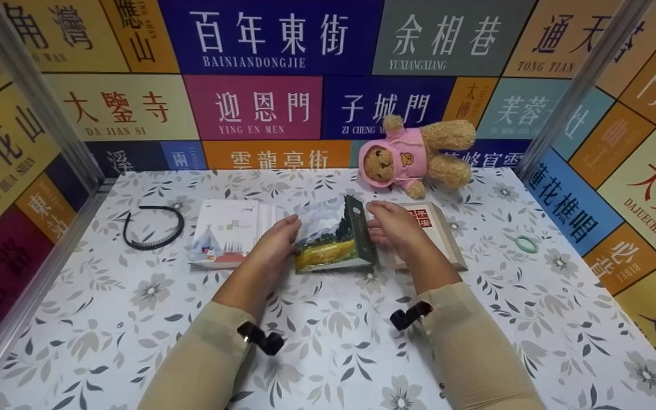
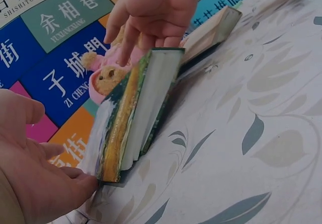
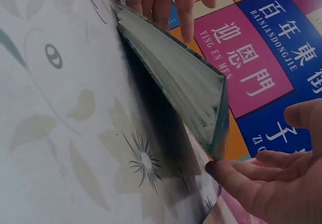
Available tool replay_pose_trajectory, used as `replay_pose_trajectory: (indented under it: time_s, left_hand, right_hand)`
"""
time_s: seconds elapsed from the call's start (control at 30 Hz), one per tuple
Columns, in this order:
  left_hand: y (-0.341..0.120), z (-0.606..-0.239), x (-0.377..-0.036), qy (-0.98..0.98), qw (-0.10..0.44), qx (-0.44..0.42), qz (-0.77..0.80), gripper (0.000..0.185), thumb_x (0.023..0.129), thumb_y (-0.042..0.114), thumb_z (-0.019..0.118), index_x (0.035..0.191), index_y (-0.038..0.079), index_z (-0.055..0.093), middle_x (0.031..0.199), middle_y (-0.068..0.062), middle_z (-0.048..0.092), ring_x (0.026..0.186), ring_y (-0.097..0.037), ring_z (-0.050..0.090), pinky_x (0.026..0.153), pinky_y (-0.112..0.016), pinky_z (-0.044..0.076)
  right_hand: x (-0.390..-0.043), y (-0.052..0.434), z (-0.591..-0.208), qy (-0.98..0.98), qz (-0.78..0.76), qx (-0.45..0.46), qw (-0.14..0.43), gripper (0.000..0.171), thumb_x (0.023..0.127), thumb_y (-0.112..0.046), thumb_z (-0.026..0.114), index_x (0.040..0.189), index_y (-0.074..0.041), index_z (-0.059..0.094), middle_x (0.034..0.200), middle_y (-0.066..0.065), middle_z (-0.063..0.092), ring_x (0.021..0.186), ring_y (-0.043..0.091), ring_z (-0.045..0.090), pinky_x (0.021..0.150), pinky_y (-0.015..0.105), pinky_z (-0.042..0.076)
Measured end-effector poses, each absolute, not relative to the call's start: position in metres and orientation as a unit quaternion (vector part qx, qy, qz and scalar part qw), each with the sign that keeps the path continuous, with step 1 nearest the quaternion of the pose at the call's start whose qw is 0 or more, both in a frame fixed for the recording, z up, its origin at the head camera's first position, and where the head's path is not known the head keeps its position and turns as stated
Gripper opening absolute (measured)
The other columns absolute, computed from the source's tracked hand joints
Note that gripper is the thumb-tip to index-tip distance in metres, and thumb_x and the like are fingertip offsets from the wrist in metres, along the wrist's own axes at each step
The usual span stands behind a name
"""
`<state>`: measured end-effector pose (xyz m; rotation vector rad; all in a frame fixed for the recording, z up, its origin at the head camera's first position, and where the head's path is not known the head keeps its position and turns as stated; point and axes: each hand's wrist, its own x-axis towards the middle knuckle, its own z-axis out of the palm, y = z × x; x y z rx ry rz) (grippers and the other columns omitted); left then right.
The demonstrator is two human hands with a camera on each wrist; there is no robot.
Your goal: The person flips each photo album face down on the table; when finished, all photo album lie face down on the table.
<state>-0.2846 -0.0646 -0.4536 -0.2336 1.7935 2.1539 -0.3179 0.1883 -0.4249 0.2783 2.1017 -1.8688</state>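
Two hands touch a tilted book.
The painted book is over the middle of the bench, closer to the far edge than the near one. The left hand has fingertips at the book's left side, and the right hand has fingertips by its spine; on both, thumb and fingers are apart. A white book lies toward the left edge, a tan book toward the right, and a teddy bear by the far edge.
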Motion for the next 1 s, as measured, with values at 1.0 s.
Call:
replay_pose_trajectory:
  time_s: [1.0]
  left_hand:
    - [-0.126, -0.423, -0.289, 0.69, -0.017, -0.087, 0.719, 0.054, 0.103, 0.032, 0.049, 0.153, 0.015, 0.035, 0.155, -0.005, 0.043, 0.143, -0.02, 0.04, 0.119, -0.038, 0.035]
  right_hand:
    - [-0.311, 0.101, -0.431, 0.713, -0.686, -0.039, 0.137, 0.043, 0.1, -0.036, 0.057, 0.139, -0.019, 0.054, 0.136, 0.011, 0.061, 0.128, 0.031, 0.058, 0.109, 0.043, 0.047]
